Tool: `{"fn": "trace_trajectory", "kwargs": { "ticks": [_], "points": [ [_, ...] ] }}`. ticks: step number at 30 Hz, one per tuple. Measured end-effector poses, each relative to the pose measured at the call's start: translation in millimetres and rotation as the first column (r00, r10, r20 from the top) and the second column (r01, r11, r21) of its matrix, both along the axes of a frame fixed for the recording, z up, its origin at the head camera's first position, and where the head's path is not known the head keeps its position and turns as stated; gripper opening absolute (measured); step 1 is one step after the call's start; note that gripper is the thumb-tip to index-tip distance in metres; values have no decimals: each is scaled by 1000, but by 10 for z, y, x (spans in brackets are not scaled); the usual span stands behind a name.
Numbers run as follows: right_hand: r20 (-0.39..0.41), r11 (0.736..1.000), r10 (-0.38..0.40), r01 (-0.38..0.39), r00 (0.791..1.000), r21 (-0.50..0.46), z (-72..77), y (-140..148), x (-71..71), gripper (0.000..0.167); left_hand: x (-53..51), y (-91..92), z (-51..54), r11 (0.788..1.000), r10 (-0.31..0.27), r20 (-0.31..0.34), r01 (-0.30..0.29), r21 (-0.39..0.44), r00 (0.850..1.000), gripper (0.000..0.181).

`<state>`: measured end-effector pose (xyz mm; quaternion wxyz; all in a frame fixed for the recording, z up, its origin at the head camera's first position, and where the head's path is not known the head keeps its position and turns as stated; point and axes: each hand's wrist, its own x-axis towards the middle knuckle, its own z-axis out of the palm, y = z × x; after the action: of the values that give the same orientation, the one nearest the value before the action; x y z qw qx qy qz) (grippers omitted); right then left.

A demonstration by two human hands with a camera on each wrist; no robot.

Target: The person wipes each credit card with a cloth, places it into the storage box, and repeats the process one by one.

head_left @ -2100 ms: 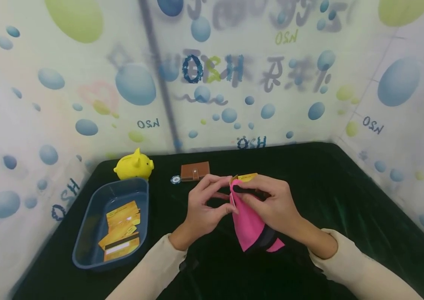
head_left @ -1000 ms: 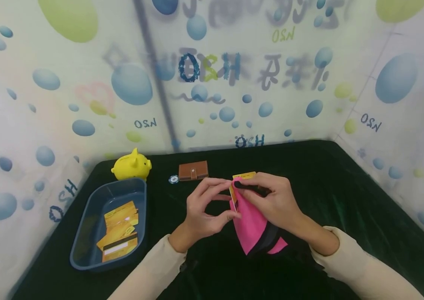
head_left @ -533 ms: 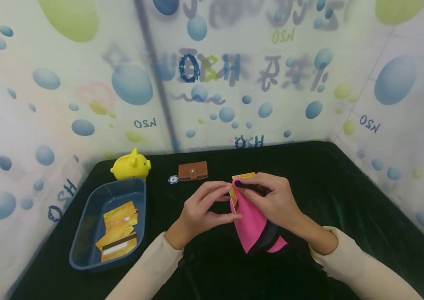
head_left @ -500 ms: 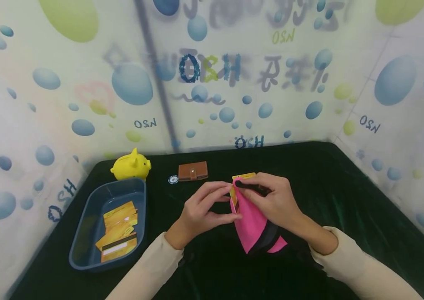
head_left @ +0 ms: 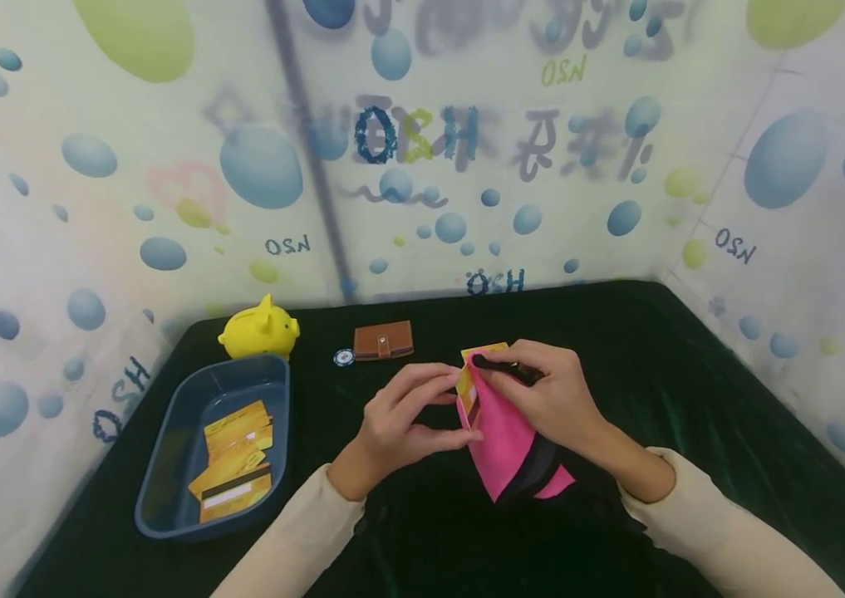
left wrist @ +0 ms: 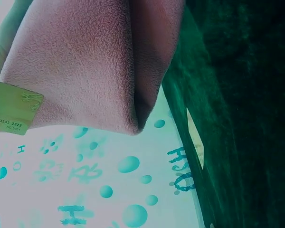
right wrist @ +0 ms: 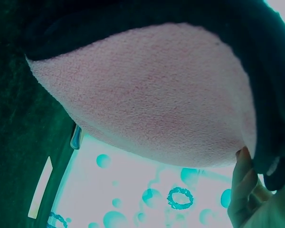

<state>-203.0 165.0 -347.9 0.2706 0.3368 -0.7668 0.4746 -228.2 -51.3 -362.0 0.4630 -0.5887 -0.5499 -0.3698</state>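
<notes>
In the head view, my left hand (head_left: 409, 415) pinches a gold bank card (head_left: 467, 390) by its edges between thumb and fingers. The card stands upright against a pink fleecy cloth (head_left: 500, 436) with a black band. My right hand (head_left: 552, 394) pinches the top of this cloth by its dark part and bunches it. The left wrist view shows the card (left wrist: 14, 107) with embossed digits beside the hanging cloth (left wrist: 80, 66). In the right wrist view, the cloth (right wrist: 147, 99) covers most of the picture, with fingers at its lower right edge.
A blue bin (head_left: 156, 490) with several gold cards (head_left: 238, 432) stands at left. Behind it is a yellow piggy bank (head_left: 257, 330). A brown wallet (head_left: 383, 340) and a poker chip (head_left: 343, 358) lie farther back. Another gold card (head_left: 478, 350) shows beyond the cloth.
More of the card's face now shows beside the cloth. The left hand has shifted slightly left and down. The right hand still grips the cloth, with more of its dark part showing.
</notes>
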Motion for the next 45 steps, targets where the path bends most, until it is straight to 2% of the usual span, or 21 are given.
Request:
{"fn": "trace_trajectory", "kwargs": {
  "ticks": [11,18,22,29,34,37,45],
  "points": [
    [5,1000,-16,16,1000,-1,12,36,-39,26,31,-30,34,1000,-4,0,4,3,1000,50],
    [21,998,-60,59,998,15,-6,88,-74,24,-1,-25,46,995,-63,8,62,74,998,51],
    [21,997,-70,70,997,24,2,103,-84,24,-17,-25,60,991,-75,-5,75,108,997,51],
    [9,995,-95,95,995,23,20,131,-77,24,-3,-31,72,989,-103,54,96,112,993,52],
    [13,994,-108,108,994,21,38,132,-59,25,-20,-34,69,981,-162,108,149,123,981,53],
    [18,993,-115,115,993,23,53,128,-47,24,-26,-35,63,975,-197,155,176,139,968,54],
    [3,992,-124,124,992,13,68,122,-41,25,-25,-39,71,970,-213,303,164,179,929,57]
  ]
}}
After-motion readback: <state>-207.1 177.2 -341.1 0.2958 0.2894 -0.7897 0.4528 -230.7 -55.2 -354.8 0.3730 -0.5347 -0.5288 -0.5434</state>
